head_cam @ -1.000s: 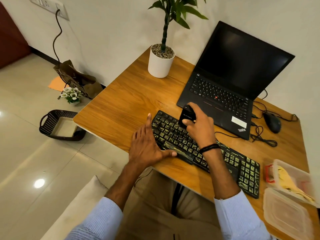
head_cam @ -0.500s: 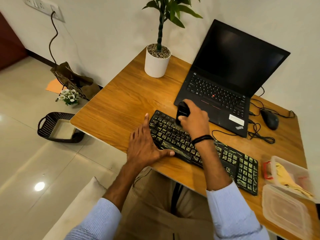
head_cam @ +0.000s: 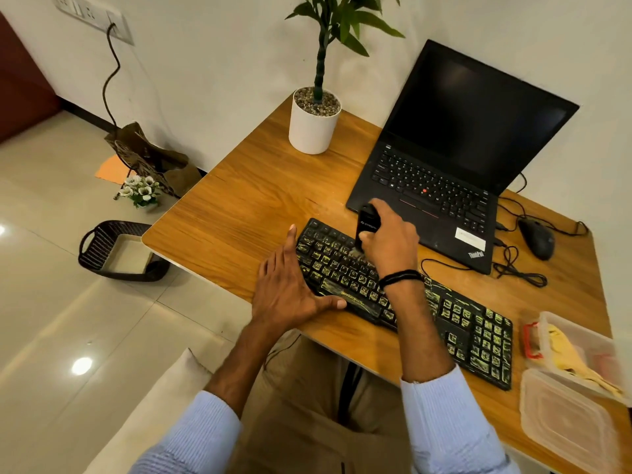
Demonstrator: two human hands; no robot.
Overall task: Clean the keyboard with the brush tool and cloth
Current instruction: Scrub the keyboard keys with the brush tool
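A black keyboard (head_cam: 455, 319) with yellow-marked keys lies slantwise along the front edge of the wooden table (head_cam: 246, 206). My right hand (head_cam: 390, 241) is closed around a black brush tool (head_cam: 367, 222), held upright with its lower end on the keys at the keyboard's upper left. My left hand (head_cam: 287, 289) lies flat against the keyboard's left end, fingers spread on the table and thumb along its front edge. A yellow cloth (head_cam: 567, 354) lies inside a clear plastic box (head_cam: 602, 340) at the right.
An open black laptop (head_cam: 455, 159) stands just behind the keyboard. A white potted plant (head_cam: 313, 126) is at the back, a black mouse (head_cam: 537, 237) with looped cable to the right. A clear lid (head_cam: 564, 422) lies at the front right corner.
My right hand with the brush tool stays on the upper-left keys, shifting only slightly. My left hand stays at the keyboard's left end. The camera has moved a little.
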